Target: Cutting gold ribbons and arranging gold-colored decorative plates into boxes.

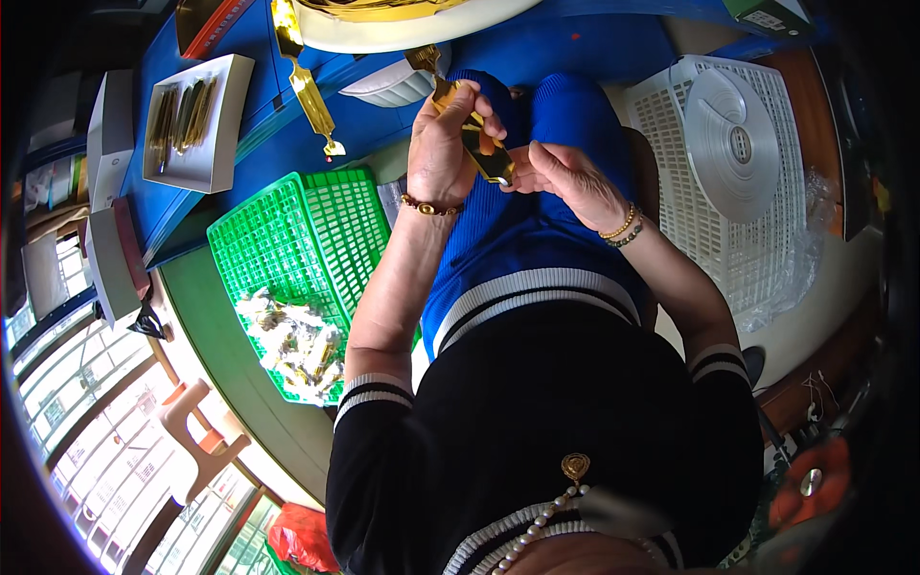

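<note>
A shiny gold foil-like strip point(487, 156) with wider and narrower parts runs slantwise in front of my knees. My left hand point(443, 149) is closed round its middle, thumb on top. At its lower end, my right hand point(573, 182) has its fingertips against the tip, where a small pale bit shows; the fingers partly hide that contact. A similar gold strip point(309, 101) lies over the blue table edge to the left, its end also pale. Beyond my hands, a round cream tray point(412, 36) holds more gold pieces.
A white box point(230, 120) of narrow strips sits on the blue table point(268, 72). Below, a green basket point(316, 216) contains wrapped silvery-white pieces point(292, 345). To the right, a white basket point(661, 125) carries a flat roll of clear strip point(733, 144). A chair point(192, 436) stands lower left.
</note>
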Motion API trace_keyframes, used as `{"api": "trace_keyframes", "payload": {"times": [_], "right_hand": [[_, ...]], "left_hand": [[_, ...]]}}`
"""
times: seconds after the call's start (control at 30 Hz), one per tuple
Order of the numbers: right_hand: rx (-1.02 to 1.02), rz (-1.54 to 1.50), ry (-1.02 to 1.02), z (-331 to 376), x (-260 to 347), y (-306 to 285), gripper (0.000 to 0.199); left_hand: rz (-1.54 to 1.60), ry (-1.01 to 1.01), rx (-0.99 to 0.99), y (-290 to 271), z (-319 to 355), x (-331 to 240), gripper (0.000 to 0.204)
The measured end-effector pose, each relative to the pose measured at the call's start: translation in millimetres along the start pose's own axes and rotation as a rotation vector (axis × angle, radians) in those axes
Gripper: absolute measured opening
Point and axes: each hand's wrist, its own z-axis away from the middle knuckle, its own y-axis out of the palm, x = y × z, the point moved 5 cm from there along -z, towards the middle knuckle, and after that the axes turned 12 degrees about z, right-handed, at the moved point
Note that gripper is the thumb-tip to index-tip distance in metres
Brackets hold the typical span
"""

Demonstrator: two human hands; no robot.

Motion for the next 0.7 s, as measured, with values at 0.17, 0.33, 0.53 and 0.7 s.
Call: {"api": "trace_keyframes", "payload": {"times": [0.17,0.33,0.53,0.7], "right_hand": [[0.071,0.073,-0.002,-4.0,9.8,7.2,0.048],[0.011,-0.018,0.033,-12.4,3.4,16.4,0.024],[-0.122,0.104,-0.021,-11.0,0.4,20.5,0.017],[-0.17,0.093,-0.059,-9.2,-9.6,21.7,0.015]], "left_hand": [[0.009,0.0,-0.024,-1.4,2.2,2.2,0.012],[0.034,0.034,-0.023,1.1,1.8,2.5,0.012],[0.081,-0.041,-0.053,-0.5,5.5,6.2,0.014],[0.02,-0.061,-0.106,4.3,15.3,11.0,0.015]]}}
